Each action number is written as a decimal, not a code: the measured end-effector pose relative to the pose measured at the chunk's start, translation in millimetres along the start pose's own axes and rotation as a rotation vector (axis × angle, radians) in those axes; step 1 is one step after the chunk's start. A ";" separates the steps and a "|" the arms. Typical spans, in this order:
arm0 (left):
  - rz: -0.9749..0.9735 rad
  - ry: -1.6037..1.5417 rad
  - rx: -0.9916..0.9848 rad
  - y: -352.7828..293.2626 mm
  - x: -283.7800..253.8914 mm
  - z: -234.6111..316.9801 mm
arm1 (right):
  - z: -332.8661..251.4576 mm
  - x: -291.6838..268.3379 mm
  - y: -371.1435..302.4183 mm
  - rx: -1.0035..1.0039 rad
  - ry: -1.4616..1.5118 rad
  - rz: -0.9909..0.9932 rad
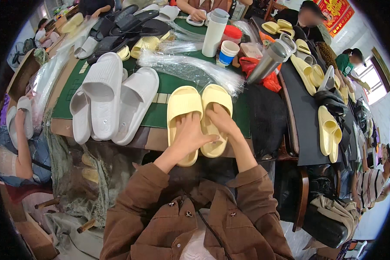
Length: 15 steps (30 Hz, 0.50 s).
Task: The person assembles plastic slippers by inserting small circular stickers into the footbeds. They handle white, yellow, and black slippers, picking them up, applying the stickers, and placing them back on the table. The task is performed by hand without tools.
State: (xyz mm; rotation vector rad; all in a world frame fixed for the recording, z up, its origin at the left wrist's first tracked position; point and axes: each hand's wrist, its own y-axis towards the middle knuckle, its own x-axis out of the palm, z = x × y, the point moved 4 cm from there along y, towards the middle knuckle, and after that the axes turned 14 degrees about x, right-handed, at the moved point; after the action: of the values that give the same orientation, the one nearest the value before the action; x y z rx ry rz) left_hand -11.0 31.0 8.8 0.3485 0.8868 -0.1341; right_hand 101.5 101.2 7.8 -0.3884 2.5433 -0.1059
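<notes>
Left hand (190, 135) lies open on the left pale-yellow foam slide sandal (183, 104) — right hand (221, 120) lies open on its matching right sandal (216, 99), both at the green table mat's (169, 84) edge.

Free room lies on the green-covered tabletop (160, 115) in the narrow strip between the pair of pale yellow foam slippers (197, 117) and the grey ribbed foam slippers (112, 97) to their left. Straight ahead, a heap of clear plastic bags (190, 69) blocks passage. To the right, a black fabric bundle (266, 117) lies just beside the yellow pair.
</notes>
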 end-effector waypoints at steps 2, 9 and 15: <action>0.045 0.010 0.032 0.3 3.4 0.7 | 1.9 -0.3 0.7 0.062 0.003 -0.031; 0.068 0.014 0.063 7.3 5.4 -6.6 | 13.2 1.4 7.2 0.137 0.079 -0.101; -0.103 -0.081 -0.156 22.8 4.5 -22.6 | 18.9 4.1 10.1 0.194 0.064 -0.125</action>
State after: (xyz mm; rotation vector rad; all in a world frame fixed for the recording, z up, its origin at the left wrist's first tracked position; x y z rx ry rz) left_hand -18.9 60.4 -2.3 0.1514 0.8296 -0.1715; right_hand 105.9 109.7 -11.8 -0.4729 2.5414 -0.4143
